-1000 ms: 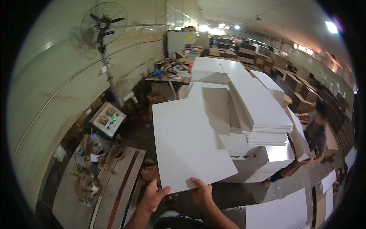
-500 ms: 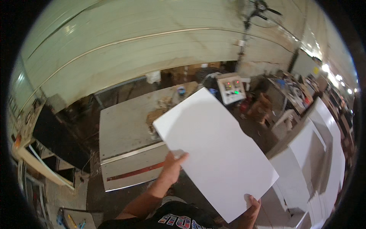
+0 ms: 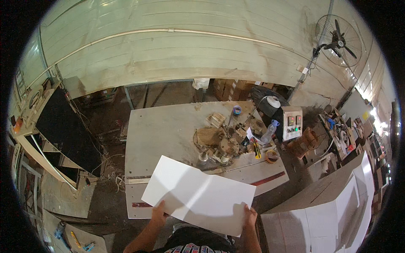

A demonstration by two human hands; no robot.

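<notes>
A white rectangular board (image 3: 200,194) with a shallow notch in its far edge spans the space in front of me, held by both hands. My left hand (image 3: 159,212) is closed on its near left edge, and my right hand (image 3: 250,215) grips its right end. The fingers under the board are hidden. Beyond it stands a workbench (image 3: 162,124) with a dusty metal machine (image 3: 228,145) on top; the board covers part of the bench's near edge.
Beside the machine are a yellow cutter (image 3: 256,149), a clear bottle (image 3: 270,131) and a tape roll (image 3: 271,156). A control box (image 3: 292,123) stands behind them. White boards (image 3: 320,223) are stacked at right. A drill (image 3: 61,232) lies at lower left; a fan (image 3: 337,42) hangs upper right.
The board has swung from a steep slant to lying nearly crosswise, lower and nearer to me. My left hand moved down and left, my right hand slightly up. The view has turned.
</notes>
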